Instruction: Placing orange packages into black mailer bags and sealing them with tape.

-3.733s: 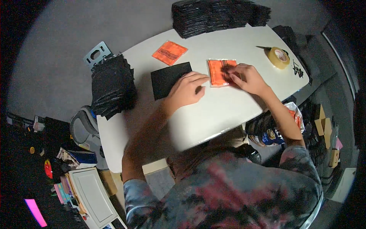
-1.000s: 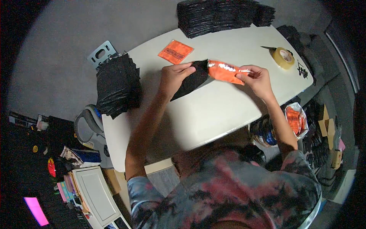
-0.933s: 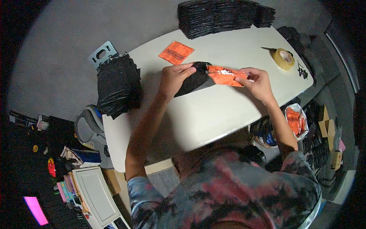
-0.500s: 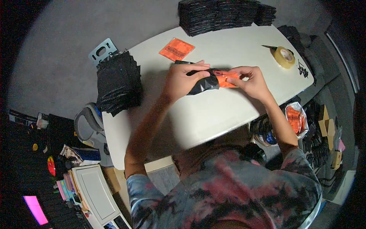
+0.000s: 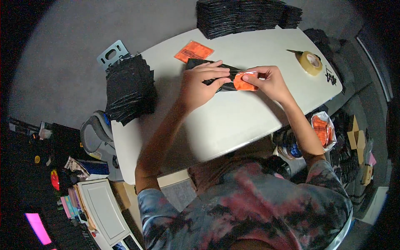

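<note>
My left hand (image 5: 202,83) grips a black plastic bag (image 5: 225,86) on the white table (image 5: 233,125), its fingers lying across the bag's top. With thumb and fingers, my right hand (image 5: 266,81) pinches an orange packet (image 5: 243,85) in clear wrap, which is partly inside the black bag at its right end. Another flat orange packet (image 5: 194,50) lies just behind the bag, toward the far edge of the table.
Black bags are piled at the left (image 5: 129,89) beside a pale blue plate with cut-outs (image 5: 101,59), and stacked high at the back (image 5: 246,18). Tape (image 5: 310,63), scissors (image 5: 295,51) and small black pieces (image 5: 330,77) lie at the right. A bag of orange packets (image 5: 323,127) sits below.
The orange packet, earlier flat on the table, was lifted and has moved leftward into the black bag, less of it now showing. My left hand has come to lie over the bag.
</note>
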`<state>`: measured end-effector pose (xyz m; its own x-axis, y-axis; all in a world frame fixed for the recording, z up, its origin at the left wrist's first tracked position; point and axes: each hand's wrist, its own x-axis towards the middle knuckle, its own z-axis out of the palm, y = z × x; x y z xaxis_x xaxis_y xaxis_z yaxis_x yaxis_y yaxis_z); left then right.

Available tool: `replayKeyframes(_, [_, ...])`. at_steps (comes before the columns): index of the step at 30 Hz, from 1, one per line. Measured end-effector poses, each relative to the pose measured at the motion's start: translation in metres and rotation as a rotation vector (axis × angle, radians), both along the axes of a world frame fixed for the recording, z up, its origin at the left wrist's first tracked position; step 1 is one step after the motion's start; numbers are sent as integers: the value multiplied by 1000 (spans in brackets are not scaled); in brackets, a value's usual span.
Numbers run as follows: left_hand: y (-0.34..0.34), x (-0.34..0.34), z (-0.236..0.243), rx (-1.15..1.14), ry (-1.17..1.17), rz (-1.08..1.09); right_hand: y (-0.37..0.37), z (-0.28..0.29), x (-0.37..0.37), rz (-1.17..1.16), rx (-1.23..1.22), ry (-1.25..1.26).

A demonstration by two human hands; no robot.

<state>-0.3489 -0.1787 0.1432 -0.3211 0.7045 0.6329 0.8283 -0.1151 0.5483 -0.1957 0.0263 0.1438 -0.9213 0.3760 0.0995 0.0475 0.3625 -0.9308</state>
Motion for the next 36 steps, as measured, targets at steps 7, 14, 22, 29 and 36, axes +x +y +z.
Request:
replayKeyframes(7, [-1, -4, -1, 93, 36, 106, -13, 0, 3, -60, 424, 260])
replayKeyframes(14, [0, 1, 7, 85, -31, 148, -24, 9, 8, -76, 624, 449])
replayKeyframes(22, [0, 16, 4, 104, 113, 84, -34, 16, -1, -132, 422, 269])
replayKeyframes(29, [-2, 8, 22, 105, -74, 193, -29, 9, -4, -114, 666, 435])
replayKeyframes(36, [0, 24, 13, 147, 209, 49, -33, 13, -9, -197, 547, 350])
